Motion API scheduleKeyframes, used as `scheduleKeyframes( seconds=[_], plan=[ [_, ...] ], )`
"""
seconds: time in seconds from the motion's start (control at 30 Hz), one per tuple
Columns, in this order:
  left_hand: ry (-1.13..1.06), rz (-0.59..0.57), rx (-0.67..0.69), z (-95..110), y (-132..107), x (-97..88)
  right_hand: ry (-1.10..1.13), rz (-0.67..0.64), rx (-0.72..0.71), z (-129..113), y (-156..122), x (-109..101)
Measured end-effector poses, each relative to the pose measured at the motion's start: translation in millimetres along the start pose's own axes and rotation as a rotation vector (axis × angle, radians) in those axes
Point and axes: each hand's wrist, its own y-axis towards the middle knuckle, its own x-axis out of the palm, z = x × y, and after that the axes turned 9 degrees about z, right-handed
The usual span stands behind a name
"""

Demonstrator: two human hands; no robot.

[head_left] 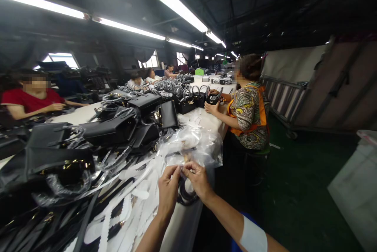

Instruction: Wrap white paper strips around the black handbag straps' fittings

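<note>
My left hand (170, 184) and my right hand (198, 179) meet over the table's near edge, thumbs and forefingers pinched together. What sits between the fingertips is too small to make out. Just beyond them lies a heap of clear plastic bags (203, 142). Below and partly behind my hands is a coiled black strap (186, 197). To the left of my left hand spread white paper strips (137, 195), some with scalloped edges.
Black handbags (101, 128) with plastic-wrapped handles crowd the table's left side. Black straps (88, 214) lie in front. A co-worker in a patterned top (250, 106) handles a small black bag at right; another in red (32, 97) sits across. A wheeled cart (284, 95) stands right.
</note>
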Motion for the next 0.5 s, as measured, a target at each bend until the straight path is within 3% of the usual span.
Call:
scheduleKeyframes(
  seconds=[0.1, 0.3, 0.5],
  plan=[
    [0.069, 0.006, 0.108, -2.0, -1.3, -0.2, -0.063, 0.035, -0.022, -0.4, -1.9, 1.8],
    [0.311, 0.031, 0.501, -28.3, -2.1, 3.2, -0.329, 0.098, -0.015, 2.9, -6.6, 1.9],
    [0.476, 0.048, 0.879, -44.3, -4.4, 7.2, -0.149, 0.052, 0.164, 14.9, -7.7, -4.9]
  ],
)
